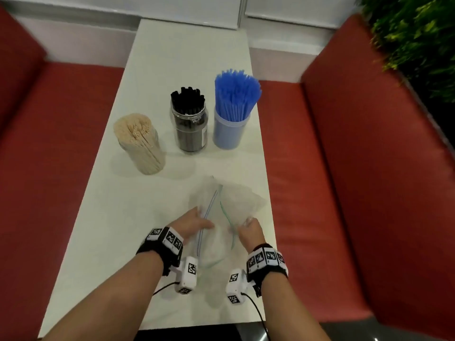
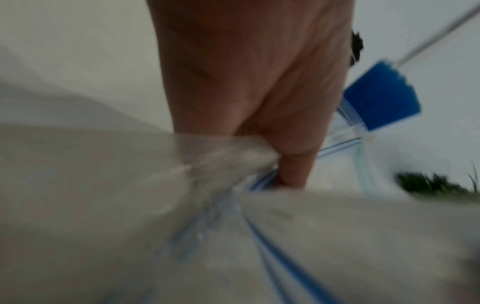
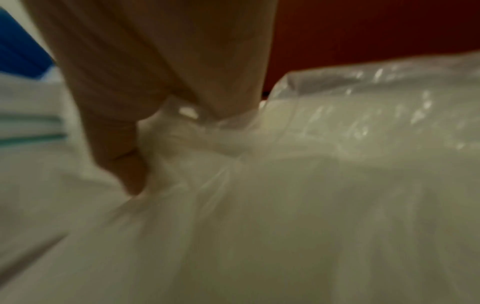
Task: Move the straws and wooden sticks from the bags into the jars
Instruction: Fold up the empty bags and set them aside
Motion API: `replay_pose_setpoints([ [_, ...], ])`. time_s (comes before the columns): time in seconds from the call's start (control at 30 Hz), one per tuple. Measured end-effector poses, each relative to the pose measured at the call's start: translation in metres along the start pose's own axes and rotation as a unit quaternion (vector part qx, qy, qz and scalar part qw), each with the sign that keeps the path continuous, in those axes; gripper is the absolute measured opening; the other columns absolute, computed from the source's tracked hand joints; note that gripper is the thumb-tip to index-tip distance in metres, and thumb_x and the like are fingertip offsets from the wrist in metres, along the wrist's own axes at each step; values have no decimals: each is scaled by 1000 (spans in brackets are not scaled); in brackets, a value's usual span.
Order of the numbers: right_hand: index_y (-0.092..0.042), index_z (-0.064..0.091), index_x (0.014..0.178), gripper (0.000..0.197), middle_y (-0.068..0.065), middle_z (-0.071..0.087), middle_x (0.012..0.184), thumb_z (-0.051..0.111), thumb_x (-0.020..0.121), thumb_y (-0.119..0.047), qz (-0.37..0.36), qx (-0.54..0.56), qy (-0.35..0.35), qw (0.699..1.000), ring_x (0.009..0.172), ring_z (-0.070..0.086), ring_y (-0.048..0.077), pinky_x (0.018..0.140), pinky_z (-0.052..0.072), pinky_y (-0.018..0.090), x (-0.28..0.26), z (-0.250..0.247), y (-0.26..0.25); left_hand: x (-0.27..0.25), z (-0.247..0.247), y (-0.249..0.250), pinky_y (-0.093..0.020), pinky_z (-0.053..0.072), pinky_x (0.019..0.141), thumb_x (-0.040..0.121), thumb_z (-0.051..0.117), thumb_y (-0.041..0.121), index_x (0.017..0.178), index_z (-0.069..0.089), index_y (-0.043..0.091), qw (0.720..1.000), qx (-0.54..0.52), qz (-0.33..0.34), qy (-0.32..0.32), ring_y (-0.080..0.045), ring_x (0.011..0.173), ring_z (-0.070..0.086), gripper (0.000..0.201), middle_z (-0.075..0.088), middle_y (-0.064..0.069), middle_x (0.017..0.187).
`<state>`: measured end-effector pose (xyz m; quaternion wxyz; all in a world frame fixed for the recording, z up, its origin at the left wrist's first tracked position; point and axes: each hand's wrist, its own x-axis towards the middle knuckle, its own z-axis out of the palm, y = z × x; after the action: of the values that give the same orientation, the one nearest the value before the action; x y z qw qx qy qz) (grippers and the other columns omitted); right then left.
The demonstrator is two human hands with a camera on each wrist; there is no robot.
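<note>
Three jars stand in a row on the white table (image 1: 172, 57): one packed with wooden sticks (image 1: 139, 143), one with black straws (image 1: 189, 121), one with blue straws (image 1: 232, 112). Clear zip bags (image 1: 221, 217) lie crumpled in front of them, and I see nothing inside them. My left hand (image 1: 194, 226) grips the bag with the blue zip line (image 2: 221, 160). My right hand (image 1: 248, 231) bunches the clear plastic of the green-zip bag (image 3: 207, 131) in its curled fingers. The blue straws (image 2: 381, 96) show past my left palm.
Red bench seats (image 1: 344, 168) flank the table on both sides. A green plant (image 1: 413, 40) fills the upper right corner. White wall panels (image 1: 123, 8) close off the far end. Cables from the wrist cameras trail over the table's near edge (image 1: 172, 326).
</note>
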<state>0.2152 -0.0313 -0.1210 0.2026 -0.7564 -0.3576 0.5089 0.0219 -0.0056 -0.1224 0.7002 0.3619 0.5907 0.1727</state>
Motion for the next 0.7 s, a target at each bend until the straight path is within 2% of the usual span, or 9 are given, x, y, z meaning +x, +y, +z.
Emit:
replay_pose_setpoints([
  [0.03, -10, 62, 93, 19, 9, 70, 91, 68, 79, 0, -25, 82, -61, 994, 93, 67, 31, 77, 55, 26, -2, -2, -8, -6, -10, 6, -33, 59, 84, 89, 65, -12, 117, 64, 6, 999, -37, 11, -17, -30, 108, 72, 33, 78, -11, 109],
  [0.1, -10, 59, 125, 60, 16, 73, 115, 76, 69, 1, -39, 222, -200, 954, 105, 71, 32, 82, 59, 39, -2, -8, -22, -23, -33, 22, -41, 59, 92, 90, 61, -15, 129, 60, 3, 996, -75, 36, -36, -34, 113, 71, 43, 74, -17, 120],
  [0.2, -8, 67, 124, 62, 21, 71, 117, 80, 65, 4, -62, 249, -319, 912, 104, 71, 34, 80, 59, 40, -2, -9, -53, -50, -66, 47, -50, 50, 107, 90, 59, -18, 138, 54, -2, 989, -91, 100, -56, -41, 123, 63, 51, 64, -27, 133],
  [0.3, -9, 79, 99, 36, 22, 74, 105, 73, 69, 8, -107, 224, -302, 920, 92, 73, 29, 78, 58, 34, -10, 6, -88, -82, -93, 61, -35, 62, 82, 92, 56, -18, 109, 76, 6, 982, -125, 137, -42, -27, 96, 75, 35, 69, -31, 113],
  [0.4, -14, 78, 93, 34, 18, 75, 101, 57, 82, 10, -159, 109, -264, 945, 78, 70, 20, 78, 55, 36, -22, 27, -113, -112, -109, 61, -30, 55, 64, 87, 64, 15, 85, 81, 14, 973, -186, 132, 21, -21, 74, 70, 17, 69, -18, 96],
  [0.47, -13, 73, 98, 34, 6, 78, 89, 60, 84, 15, -217, 72, -209, 951, 74, 73, 12, 84, 58, 38, -31, 42, -128, -124, -125, 48, -27, 58, 63, 84, 66, 10, 91, 83, 16, 964, -224, 136, 39, -18, 76, 75, 19, 75, -11, 96],
  [0.5, -5, 72, 105, 31, 11, 77, 95, 64, 84, 16, -268, 69, -205, 939, 86, 75, 22, 89, 58, 43, -34, 46, -135, -131, -134, 41, -26, 59, 63, 86, 68, 8, 97, 83, 19, 957, -248, 140, 44, -16, 77, 76, 21, 76, -9, 97],
  [0.57, 1, 68, 111, 24, 21, 71, 113, 57, 92, 10, -299, 63, -190, 933, 110, 66, 39, 96, 53, 48, -43, 58, -154, -149, -153, 26, -34, 61, 70, 91, 72, 33, 112, 79, 22, 929, -344, 137, 21, -20, 82, 75, 25, 74, -10, 103],
  [0.7, 0, 73, 108, 33, 9, 70, 115, 57, 85, 18, -386, -36, -166, 907, 109, 64, 25, 94, 49, 17, -52, 91, -185, -171, -174, 5, -69, 44, 99, 90, 41, 82, 145, 55, 35, 903, -402, 132, -70, -46, 131, 56, 75, 58, -16, 146],
])
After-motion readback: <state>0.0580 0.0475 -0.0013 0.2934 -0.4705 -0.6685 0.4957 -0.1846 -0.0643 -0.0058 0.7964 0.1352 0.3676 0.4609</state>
